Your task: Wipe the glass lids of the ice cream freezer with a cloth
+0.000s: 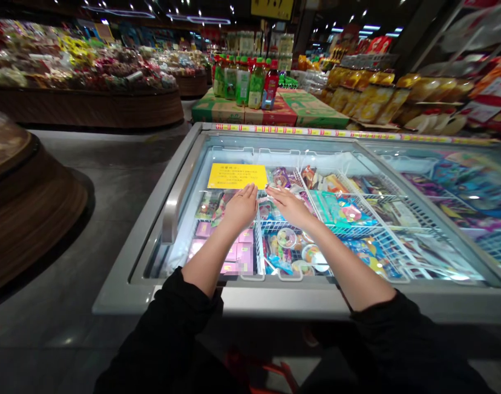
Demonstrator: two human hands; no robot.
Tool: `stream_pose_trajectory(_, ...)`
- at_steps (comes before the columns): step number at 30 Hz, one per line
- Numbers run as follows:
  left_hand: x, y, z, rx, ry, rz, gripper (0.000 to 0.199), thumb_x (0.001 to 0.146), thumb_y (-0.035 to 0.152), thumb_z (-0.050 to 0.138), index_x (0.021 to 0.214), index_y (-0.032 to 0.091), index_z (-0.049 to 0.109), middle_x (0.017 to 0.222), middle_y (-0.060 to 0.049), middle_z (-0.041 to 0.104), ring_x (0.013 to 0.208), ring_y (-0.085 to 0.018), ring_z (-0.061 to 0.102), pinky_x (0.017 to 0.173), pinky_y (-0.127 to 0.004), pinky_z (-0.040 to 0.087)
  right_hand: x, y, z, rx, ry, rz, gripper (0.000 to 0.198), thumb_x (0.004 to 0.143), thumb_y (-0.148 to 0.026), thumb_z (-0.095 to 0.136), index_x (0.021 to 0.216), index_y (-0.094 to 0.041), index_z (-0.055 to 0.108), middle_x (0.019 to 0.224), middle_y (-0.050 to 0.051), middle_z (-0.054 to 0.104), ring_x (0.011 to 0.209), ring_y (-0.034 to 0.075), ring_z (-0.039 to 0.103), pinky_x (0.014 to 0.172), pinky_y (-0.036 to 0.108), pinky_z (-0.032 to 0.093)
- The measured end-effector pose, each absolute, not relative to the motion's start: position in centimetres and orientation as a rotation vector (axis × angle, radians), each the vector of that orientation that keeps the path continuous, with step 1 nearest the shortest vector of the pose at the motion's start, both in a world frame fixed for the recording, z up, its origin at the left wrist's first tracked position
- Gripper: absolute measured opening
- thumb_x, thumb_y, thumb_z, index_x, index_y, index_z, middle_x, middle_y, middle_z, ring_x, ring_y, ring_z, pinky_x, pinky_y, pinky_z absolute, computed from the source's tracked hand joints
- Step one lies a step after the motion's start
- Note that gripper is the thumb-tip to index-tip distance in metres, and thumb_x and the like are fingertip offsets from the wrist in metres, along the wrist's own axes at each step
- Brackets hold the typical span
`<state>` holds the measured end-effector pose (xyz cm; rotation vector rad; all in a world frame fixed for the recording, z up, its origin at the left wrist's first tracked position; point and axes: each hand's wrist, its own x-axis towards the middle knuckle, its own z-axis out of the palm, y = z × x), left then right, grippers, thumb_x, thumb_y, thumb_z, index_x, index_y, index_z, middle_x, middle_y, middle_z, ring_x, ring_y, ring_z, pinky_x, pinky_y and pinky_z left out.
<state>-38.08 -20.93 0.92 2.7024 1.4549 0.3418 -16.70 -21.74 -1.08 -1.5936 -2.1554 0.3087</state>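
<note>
My left hand lies flat on the glass lid of a chest freezer, its fingers stretched out at the lower edge of a yellow notice. Just to the right of that notice, my right hand rests on the same glass with its fingers extended. Neither hand holds anything. Under the glass, white wire baskets contain pink boxes, ice cream cups and several wrapped ice creams. Both forearms hide part of these goods.
A curved handle sits at the lid's left side. Behind the freezer, drink bottles stand on cartons, with jars of yellow fruit farther right. Wooden display stands line the left side. Something red shows below.
</note>
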Motion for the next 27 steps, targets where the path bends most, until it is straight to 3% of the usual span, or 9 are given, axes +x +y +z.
stream_pose_trajectory(8,-38.6,-21.0,1.2,2.684,1.437,0.299,0.058,0.112,0.027,0.032,0.166,0.009,0.042,0.175,-0.01,0.036,0.163,-0.024,0.036,0.136,-0.037,0.026,-16.0,-15.9,-0.2,-1.646,-2.097,0.335,0.051,0.108,-0.026,0.045,0.156,-0.028,0.061,0.165,0.001,0.054,0.163,0.027,0.035,0.136,0.054,0.026)
stream_pose_trajectory(12,-38.6,-21.0,1.1,2.679,1.435,0.317,0.057,0.112,0.027,0.032,0.166,0.011,0.042,0.175,-0.01,0.037,0.162,-0.022,0.037,0.136,-0.038,0.027,-14.7,-17.3,-0.6,-1.693,-2.076,0.275,0.052,0.107,-0.025,0.046,0.156,-0.026,0.061,0.166,0.002,0.052,0.162,0.029,0.036,0.136,0.056,0.024)
stream_pose_trajectory(20,-37.9,-21.1,0.7,2.695,1.474,0.347,0.059,0.112,0.025,0.032,0.164,0.001,0.042,0.173,-0.017,0.039,0.162,-0.025,0.037,0.136,-0.038,0.027,-17.1,-15.6,-0.8,-1.594,-2.201,0.324,0.055,0.106,-0.024,0.044,0.159,-0.024,0.058,0.168,0.001,0.05,0.165,0.027,0.029,0.137,0.053,0.023)
stream_pose_trajectory(27,-38.4,-20.9,0.5,2.69,1.442,0.346,0.057,0.112,0.028,0.034,0.166,0.013,0.043,0.174,-0.011,0.039,0.162,-0.022,0.037,0.135,-0.039,0.029,-14.2,-12.9,-0.5,-1.715,-2.108,0.301,0.055,0.105,-0.026,0.044,0.159,-0.023,0.058,0.167,0.003,0.05,0.162,0.032,0.036,0.135,0.057,0.026)
